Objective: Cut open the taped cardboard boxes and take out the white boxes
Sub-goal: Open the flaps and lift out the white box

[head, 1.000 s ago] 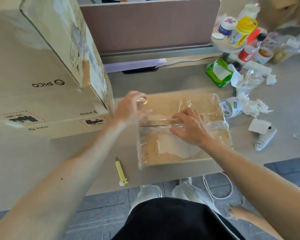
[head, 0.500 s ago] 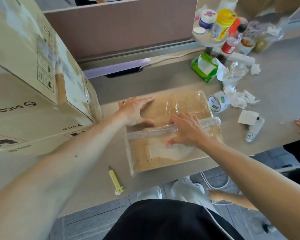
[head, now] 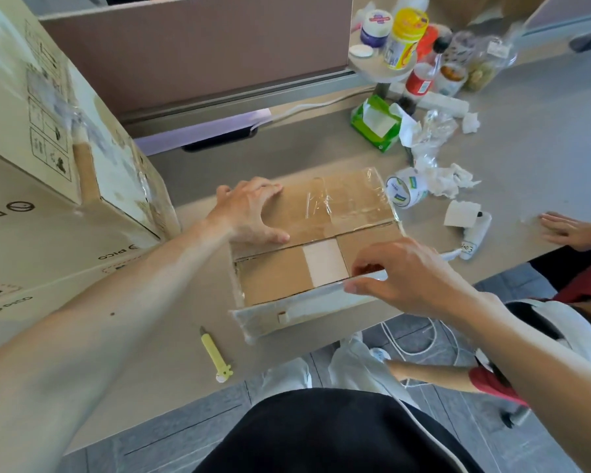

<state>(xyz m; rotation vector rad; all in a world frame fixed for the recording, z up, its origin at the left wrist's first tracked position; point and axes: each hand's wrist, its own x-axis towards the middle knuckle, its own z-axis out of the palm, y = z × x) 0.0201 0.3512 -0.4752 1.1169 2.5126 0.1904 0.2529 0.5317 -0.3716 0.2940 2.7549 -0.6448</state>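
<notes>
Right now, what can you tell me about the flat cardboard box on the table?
The cardboard box is brown, shallow and glossy with clear tape, lying flat at the table's near edge. The left hand presses its far flap; the right hand grips the near flap, pulled open. Between inner flaps a white strip shows.

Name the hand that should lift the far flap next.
Left: the left hand lies flat on the far flap, thumb near its cut edge, while the right hand grips the near flap.
</notes>
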